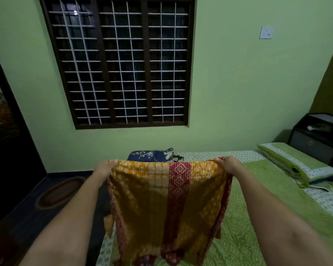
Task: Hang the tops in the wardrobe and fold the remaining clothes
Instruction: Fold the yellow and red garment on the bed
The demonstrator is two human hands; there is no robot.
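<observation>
A mustard-yellow patterned cloth (150,200) with a red printed band hangs spread in front of me over the bed's near corner. My left hand (106,167) grips its top left corner and my right hand (229,166) grips its top right corner, both arms stretched forward. The cloth's lower edge bunches near the bottom of the view. Behind it, at the bed's far end, lies a folded dark blue floral garment (150,155) with something dark beside it.
The bed (258,208) has a green printed sheet and a green pillow (296,164) at the right. A dark bedside unit (319,135) stands at the far right. A dark wardrobe door (6,150) is at the left, an oval mat (60,191) lies on the floor.
</observation>
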